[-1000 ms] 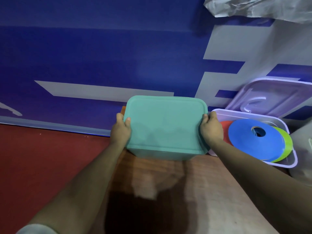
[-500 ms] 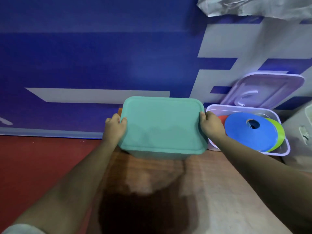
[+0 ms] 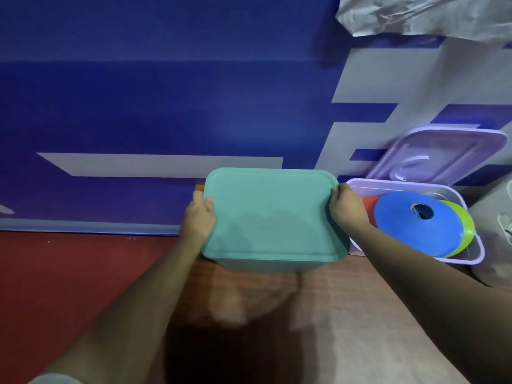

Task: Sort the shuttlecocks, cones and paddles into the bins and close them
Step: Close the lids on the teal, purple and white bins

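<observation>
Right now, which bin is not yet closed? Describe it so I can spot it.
Start at the teal bin that both hands grip on the wooden table. Just right of it stands a lilac bin, its lid leaning on the wall behind. It alone is open, holding blue, green and red cones.

Both arms reach forward from the lower corners of the view and converge toward the centre, forearms bare and nearly straight at the elbow. A pale sleeve edge [image 3: 52, 379] shows at the upper part of the left arm. The left hand [image 3: 198, 218] is turned palm inward, its fingers curled and the thumb [image 3: 208, 202] laid over the top edge of what it grips. The right hand [image 3: 347, 207] mirrors it, palm inward, fingers bent and pressed against the opposite side. Both wrists are level, with the hands set at about the same height.
</observation>
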A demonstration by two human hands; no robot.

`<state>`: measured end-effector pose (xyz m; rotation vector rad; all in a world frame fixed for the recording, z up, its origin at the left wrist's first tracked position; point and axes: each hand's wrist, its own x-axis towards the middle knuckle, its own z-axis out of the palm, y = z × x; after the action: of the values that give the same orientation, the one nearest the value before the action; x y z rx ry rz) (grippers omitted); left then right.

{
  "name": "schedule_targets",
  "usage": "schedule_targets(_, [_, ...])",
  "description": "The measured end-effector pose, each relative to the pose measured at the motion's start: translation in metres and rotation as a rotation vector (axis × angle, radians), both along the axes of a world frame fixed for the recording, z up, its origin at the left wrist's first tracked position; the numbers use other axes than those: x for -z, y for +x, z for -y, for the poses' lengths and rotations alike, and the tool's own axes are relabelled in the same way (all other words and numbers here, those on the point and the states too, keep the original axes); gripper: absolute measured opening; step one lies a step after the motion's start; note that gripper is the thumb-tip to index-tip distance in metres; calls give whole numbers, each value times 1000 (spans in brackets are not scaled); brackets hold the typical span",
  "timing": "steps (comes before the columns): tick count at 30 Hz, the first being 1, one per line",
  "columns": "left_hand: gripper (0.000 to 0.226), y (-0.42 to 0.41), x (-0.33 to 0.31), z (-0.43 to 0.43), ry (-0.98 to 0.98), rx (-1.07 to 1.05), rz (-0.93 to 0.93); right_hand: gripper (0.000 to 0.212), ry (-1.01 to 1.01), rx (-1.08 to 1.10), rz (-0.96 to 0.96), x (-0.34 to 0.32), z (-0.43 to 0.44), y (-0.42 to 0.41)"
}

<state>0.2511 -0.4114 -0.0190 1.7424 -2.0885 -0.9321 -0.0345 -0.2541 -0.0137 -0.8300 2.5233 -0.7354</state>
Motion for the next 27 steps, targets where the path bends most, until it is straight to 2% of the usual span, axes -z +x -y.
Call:
schedule_targets(5, [46, -1, 4, -7, -117, 63, -43, 24, -74, 34, -5, 3, -6, 15])
schedule_targets(8, [48, -4, 3, -6, -138, 88, 12, 46, -97, 12, 14, 0, -6, 21])
schedule_targets(10, [48, -3, 1, -7, -121, 98, 29, 47, -118, -4, 52, -1, -7, 16])
schedule_targets(14, [51, -2, -19, -3, -239, 128, 246, 47, -42, -36, 82, -13, -12, -3])
schedule_targets(16, [48, -11, -39, -5, -287, 120, 274, 51, -21, -19, 41, -28, -20, -15])
schedule_targets(22, [31, -94, -90, -43, -338, 271, 81, 53, -61, 4, -103, -76, -67, -75])
schedule_targets(27, [32, -198, -116, -86, -332, 364, -44, 52, -19, 13, -209, -102, -110, -152])
